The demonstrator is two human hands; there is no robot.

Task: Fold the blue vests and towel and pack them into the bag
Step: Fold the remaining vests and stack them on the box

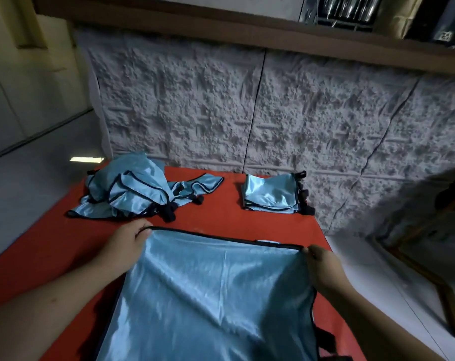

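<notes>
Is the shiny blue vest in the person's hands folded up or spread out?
Spread out. The vest lies flat on the red table, with the left hand and right hand pinching its far corners.

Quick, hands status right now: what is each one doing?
Left hand: pinches the far left corner of the spread blue vest.
Right hand: pinches the vest's far right corner.

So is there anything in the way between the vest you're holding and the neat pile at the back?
Nothing visible is. The left hand and right hand pinch the far corners of the spread vest. Between it and the folded stack lies only bare red table. The unfolded heap sits off to the left.
</notes>
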